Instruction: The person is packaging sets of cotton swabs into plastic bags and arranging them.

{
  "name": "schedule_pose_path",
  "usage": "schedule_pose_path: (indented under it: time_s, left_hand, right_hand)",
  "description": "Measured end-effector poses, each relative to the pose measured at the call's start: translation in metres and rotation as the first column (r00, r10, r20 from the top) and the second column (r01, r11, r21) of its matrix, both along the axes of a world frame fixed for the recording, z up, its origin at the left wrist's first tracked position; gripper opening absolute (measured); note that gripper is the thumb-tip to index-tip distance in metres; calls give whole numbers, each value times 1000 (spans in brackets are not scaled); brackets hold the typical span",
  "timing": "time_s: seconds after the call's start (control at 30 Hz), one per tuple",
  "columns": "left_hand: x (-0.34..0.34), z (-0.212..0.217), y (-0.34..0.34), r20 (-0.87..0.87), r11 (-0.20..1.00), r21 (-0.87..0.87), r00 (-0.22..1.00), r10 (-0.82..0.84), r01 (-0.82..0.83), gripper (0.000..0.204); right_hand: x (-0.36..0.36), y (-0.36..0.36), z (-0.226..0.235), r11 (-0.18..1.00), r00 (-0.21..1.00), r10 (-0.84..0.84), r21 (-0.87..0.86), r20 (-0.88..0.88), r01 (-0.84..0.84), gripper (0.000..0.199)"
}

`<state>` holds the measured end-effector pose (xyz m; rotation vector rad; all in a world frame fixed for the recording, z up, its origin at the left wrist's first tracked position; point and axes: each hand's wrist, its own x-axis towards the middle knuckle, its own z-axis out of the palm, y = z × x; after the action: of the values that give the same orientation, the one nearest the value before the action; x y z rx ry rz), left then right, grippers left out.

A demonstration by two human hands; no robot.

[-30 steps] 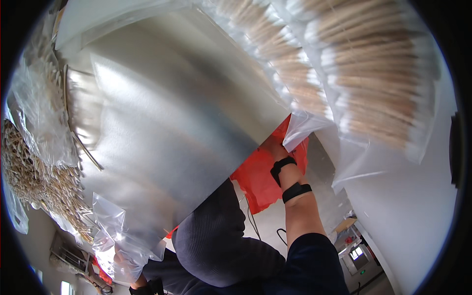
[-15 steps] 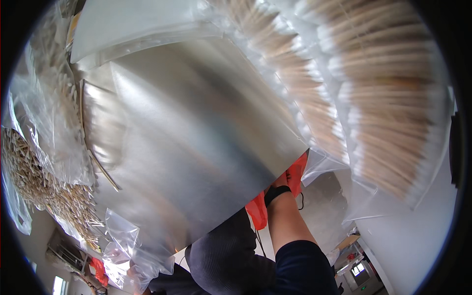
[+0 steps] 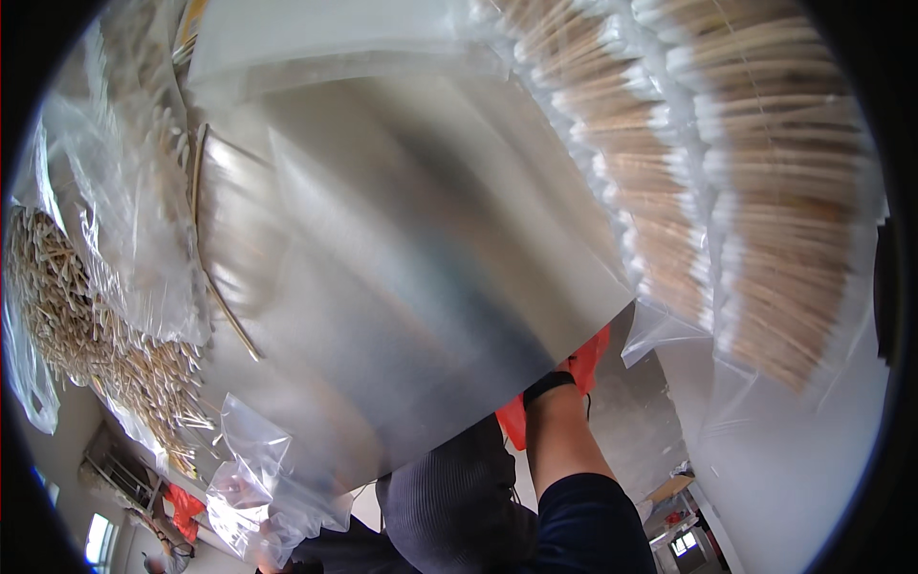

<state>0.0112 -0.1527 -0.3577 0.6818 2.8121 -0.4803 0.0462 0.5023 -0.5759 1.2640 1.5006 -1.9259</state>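
A crumpled clear plastic bag [image 3: 273, 488] stands up at the table's near left edge. My left hand [image 3: 260, 547] is at its bottom, gripping it, though the film and the picture's lower rim hide most of the fingers. My right forearm [image 3: 566, 435], with a black band [image 3: 549, 386] at the wrist, reaches below the table's near edge beside a red plastic bag [image 3: 591, 359]. That hand is almost wholly hidden by the table edge, so its fingers do not show. Between my arms lies a bare shiny metal tabletop [image 3: 411, 258].
Loose cotton swabs [image 3: 105, 354] are heaped at the left under clear plastic bags [image 3: 134, 210]. Clear packs of cotton swabs [image 3: 784, 191] line the right side. A thin bent strip [image 3: 199, 210] lies on the metal. Flat clear plastic bags [image 3: 335, 38] cover the far edge. My knee [image 3: 449, 493] is below.
The whole view has shifted, so the tabletop appears farther right. My right hand has slipped farther out of sight at the table edge. My left hand stays at the clear bag.
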Motion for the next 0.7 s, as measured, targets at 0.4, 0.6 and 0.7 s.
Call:
schedule_pose_path:
  time_s: [0.4, 0.6, 0.7]
  left_hand:
    - [-4, 3, 44, 20, 988, 133, 997, -79, 76, 64]
    - [-27, 29, 112, 464, 254, 772, 789, 403, -583, 32]
    - [-61, 103, 204, 369, 255, 825, 823, 432, -504, 18]
  right_hand:
    - [39, 24, 119, 978, 984, 144, 170, -109, -124, 52]
    - [40, 34, 273, 937, 966, 178, 332, -186, -108, 59]
    - [29, 34, 348, 980, 932, -8, 182, -364, 79, 63]
